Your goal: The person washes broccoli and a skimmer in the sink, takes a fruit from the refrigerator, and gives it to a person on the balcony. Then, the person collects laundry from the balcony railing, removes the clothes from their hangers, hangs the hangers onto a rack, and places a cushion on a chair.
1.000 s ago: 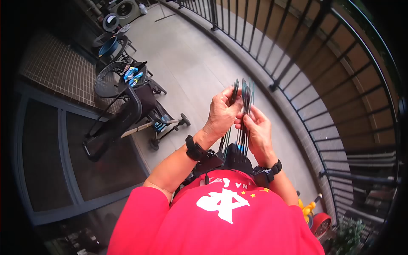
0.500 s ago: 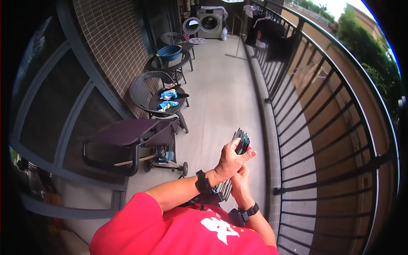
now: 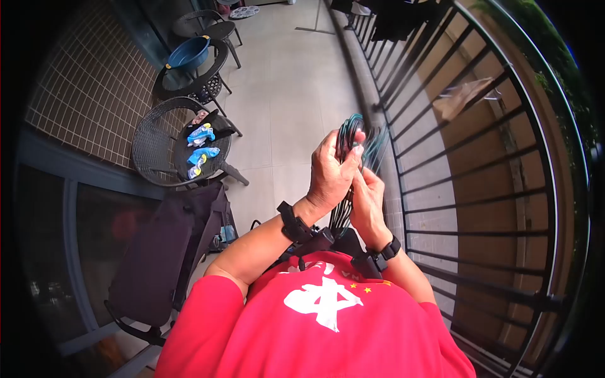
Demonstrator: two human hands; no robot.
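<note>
A bundle of thin wire clothes hangers (image 3: 350, 133), dark with teal parts, is held up in front of my chest. My left hand (image 3: 331, 171) is closed round its upper part, with the thumb pressed across it. Just below and to the right, my right hand (image 3: 367, 201) has its fingers closed on the bundle, close against the left hand. More dark wires hang down between my wrists. On the right, some teal wires fan out and look blurred.
A black railing (image 3: 472, 233) runs along the right, with dark clothes (image 3: 403, 22) on it. To the left stand a wicker chair (image 3: 151, 142) bearing blue-and-white cloths (image 3: 201, 154), a table with a blue basin (image 3: 189, 53), and a folded purple cart (image 3: 151, 252).
The view has tilted down and turned. My hands have risen with the hangers, and some of these now spread out to the right.
</note>
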